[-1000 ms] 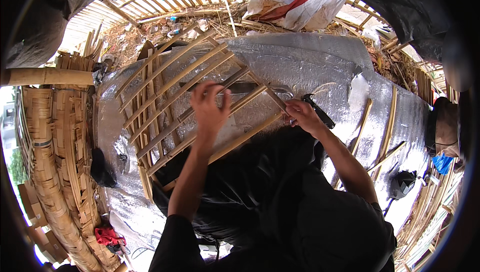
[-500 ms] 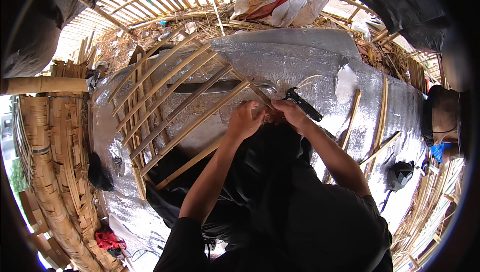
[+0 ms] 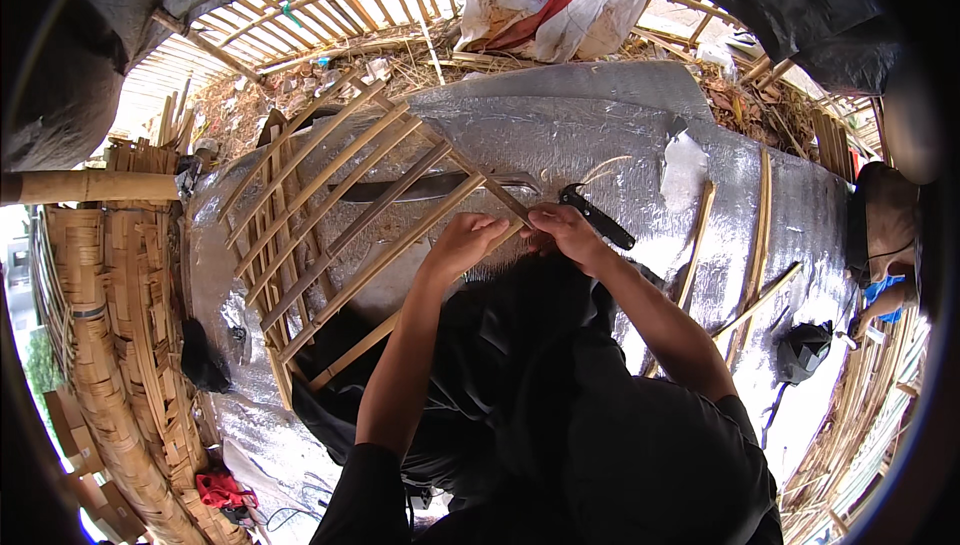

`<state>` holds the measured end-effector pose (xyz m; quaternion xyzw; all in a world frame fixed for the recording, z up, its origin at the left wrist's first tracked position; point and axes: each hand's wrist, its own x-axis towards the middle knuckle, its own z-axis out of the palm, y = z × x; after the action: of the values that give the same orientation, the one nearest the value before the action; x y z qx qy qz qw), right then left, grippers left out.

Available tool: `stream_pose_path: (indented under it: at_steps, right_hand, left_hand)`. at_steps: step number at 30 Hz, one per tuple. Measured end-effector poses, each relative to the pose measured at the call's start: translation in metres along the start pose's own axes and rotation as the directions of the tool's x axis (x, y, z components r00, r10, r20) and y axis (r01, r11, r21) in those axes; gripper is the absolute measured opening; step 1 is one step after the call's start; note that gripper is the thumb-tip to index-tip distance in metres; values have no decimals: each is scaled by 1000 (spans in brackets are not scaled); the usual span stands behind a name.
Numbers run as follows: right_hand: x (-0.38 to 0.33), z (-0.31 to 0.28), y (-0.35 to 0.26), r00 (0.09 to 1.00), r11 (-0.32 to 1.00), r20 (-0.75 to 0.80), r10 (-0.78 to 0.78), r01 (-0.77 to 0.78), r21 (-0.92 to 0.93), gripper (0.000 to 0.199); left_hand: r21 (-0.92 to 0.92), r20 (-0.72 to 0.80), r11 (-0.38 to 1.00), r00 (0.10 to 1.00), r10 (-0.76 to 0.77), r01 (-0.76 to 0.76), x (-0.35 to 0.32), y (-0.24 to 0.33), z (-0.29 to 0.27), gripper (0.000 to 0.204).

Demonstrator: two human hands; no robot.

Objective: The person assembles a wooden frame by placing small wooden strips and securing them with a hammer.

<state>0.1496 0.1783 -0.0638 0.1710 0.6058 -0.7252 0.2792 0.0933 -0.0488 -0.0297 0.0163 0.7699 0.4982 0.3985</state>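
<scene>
A lattice frame of bamboo slats (image 3: 345, 207) rests slanted across my lap, its slats running toward the lower left. My left hand (image 3: 464, 248) is closed with the fingers pinched at the near end slat, close to the frame's right corner. Just to its right, my right hand (image 3: 568, 235) grips the end of the crosswise bamboo strip at that corner. What lies under the right fingers is hidden. A black-handled tool with a hooked head (image 3: 598, 219) lies just beyond my right hand. Behind the slats lies a long dark curved blade (image 3: 430, 188), partly covered.
A silvery foil mat (image 3: 560, 110) spreads under everything. Loose bamboo strips (image 3: 754, 245) lie on the right, near a black pouch-like object (image 3: 803, 353). Woven bamboo rolls (image 3: 100, 345) stand at left. Beyond the mat are a white sack (image 3: 545, 10) and a bamboo fence (image 3: 330, 10).
My left hand has drawn a little to the left, away from my right hand, and now pinches at the slat. The right hand stays at the corner.
</scene>
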Motion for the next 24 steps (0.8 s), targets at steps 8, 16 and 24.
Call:
stream_pose_path:
  at_steps: [8, 16, 24]
  right_hand:
    - [1, 4, -3, 987, 949, -34, -157, 141, -281, 28]
    - [-4, 12, 1, 964, 875, -65, -258, 205, -438, 29]
    - [-5, 13, 4, 970, 927, -82, -227, 189, -323, 31]
  left_hand:
    - [-160, -21, 987, 1000, 17, -21, -10, 9, 0, 31]
    - [-104, -82, 994, 996, 31, -40, 1, -2, 7, 32]
    - [-313, 94, 944, 992, -83, 109, 2, -3, -4, 31]
